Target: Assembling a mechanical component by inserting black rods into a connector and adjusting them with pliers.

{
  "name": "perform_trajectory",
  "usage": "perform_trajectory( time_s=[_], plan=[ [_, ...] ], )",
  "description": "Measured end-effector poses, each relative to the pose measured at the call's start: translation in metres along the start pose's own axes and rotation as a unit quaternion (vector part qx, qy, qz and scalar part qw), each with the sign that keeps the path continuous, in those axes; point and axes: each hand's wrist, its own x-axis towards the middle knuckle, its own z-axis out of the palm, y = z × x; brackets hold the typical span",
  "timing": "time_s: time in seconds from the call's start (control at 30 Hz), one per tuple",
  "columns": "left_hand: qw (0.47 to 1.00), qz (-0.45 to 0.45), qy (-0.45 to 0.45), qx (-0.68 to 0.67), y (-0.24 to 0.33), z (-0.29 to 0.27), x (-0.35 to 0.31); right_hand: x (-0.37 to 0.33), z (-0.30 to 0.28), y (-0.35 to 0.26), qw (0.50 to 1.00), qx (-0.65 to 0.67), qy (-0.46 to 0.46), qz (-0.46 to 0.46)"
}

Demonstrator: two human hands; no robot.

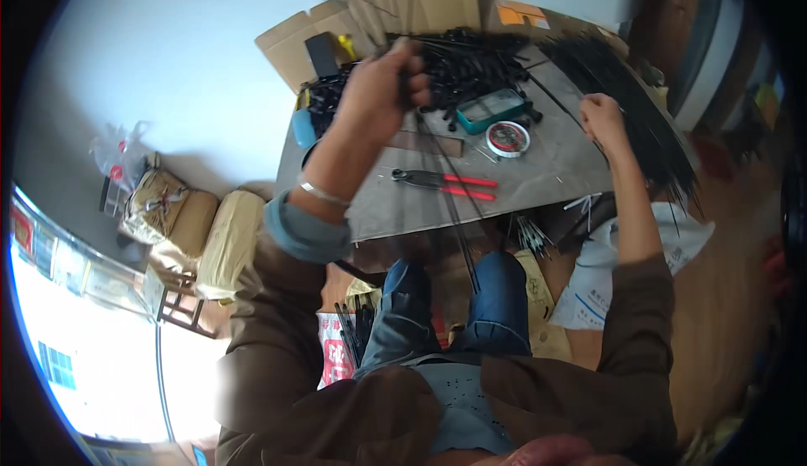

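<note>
My left hand (pixel 382 92) is raised over the table, its fist closed around several long thin black rods (pixel 454 222). These rods stick up past the fist and slant down toward my knees, smeared by motion. At the right side, my right hand (pixel 603 119) has its fingers pressed together on one thin black rod (pixel 551 92), beside a spread of long black rods (pixel 643 121). End-cutting pliers with red handles (pixel 466 187) lie near the front edge. Beyond them are a round white tin (pixel 508 139) holding small bits and a teal box (pixel 490 111).
A heap of black parts (pixel 471 61) covers the back of the grey table (pixel 370 218), with cardboard (pixel 445 5) propped behind. An orange packet (pixel 521 15) lies at the back. Wrapped packages (pixel 229 235) stand at left. A white sack (pixel 605 273) is below the right edge.
</note>
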Motion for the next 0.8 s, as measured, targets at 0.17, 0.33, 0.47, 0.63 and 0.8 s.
perform_trajectory(
  time_s=[0.17, 0.33, 0.47, 0.63, 0.8],
  plan=[
    [0.999, 0.002, 0.040, -0.029, -0.031, 0.019, 0.000, -0.099, 0.043, -0.113, 0.986, 0.112, -0.122, -0.027],
    [0.994, 0.046, 0.068, -0.072, -0.042, 0.043, -0.011, -0.140, 0.071, -0.107, 0.963, 0.037, -0.235, -0.128],
    [0.989, 0.044, 0.107, -0.096, -0.043, 0.040, -0.013, -0.155, 0.074, -0.111, 0.959, -0.021, -0.208, -0.192],
    [0.985, 0.042, 0.070, -0.151, -0.042, 0.034, -0.019, -0.165, 0.086, -0.110, 0.920, -0.217, -0.117, -0.305],
    [0.986, 0.062, 0.060, -0.140, -0.042, 0.015, -0.018, -0.167, 0.109, -0.102, 0.952, -0.032, -0.190, -0.238]
  ],
)
